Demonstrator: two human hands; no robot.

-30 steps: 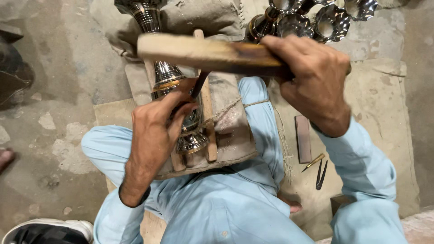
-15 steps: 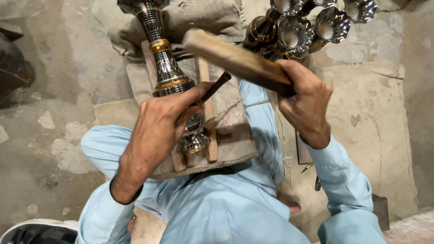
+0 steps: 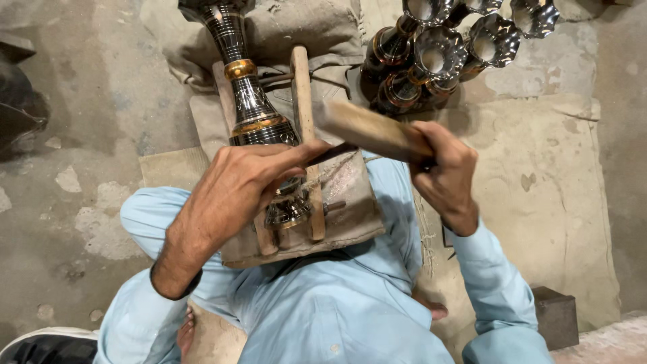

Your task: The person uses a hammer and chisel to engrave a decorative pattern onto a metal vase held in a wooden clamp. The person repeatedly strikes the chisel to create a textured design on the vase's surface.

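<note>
Left hand (image 3: 236, 192) lies over the body of the metal vase (image 3: 259, 121), fingers curled and pinching a thin dark chisel (image 3: 333, 154) against the metal; the tool's shaft sticks out to the right from between thumb and fingertips. Right hand (image 3: 441, 175) is fisted tight around a wooden mallet (image 3: 367, 128), whose blunt head is angled up-left and sits just above the free end of the chisel; contact between the two cannot be told. Hands are apart, each clamped on its own tool. The vase lies on its side along a wooden cradle (image 3: 301, 94) of two parallel rails, neck pointing away from the person, flared foot toward the lap and partly hidden under the left hand. The vase is dark and polished with fine engraved lines, a gold band on the neck and another at the shoulder. The cradle rests on a folded tan cloth pad (image 3: 350, 216) across the person's knees. The person sits cross-legged in light blue clothing (image 3: 337, 310), one bare foot showing at bottom left. A cluster of similar vases (image 3: 438, 61) with scalloped mouths stands upright at top right, well apart from the hands. A sheet of sacking (image 3: 552, 202) covers the rough concrete floor (image 3: 81, 135) on the right; a dark block (image 3: 556, 317) sits near the right elbow.
</note>
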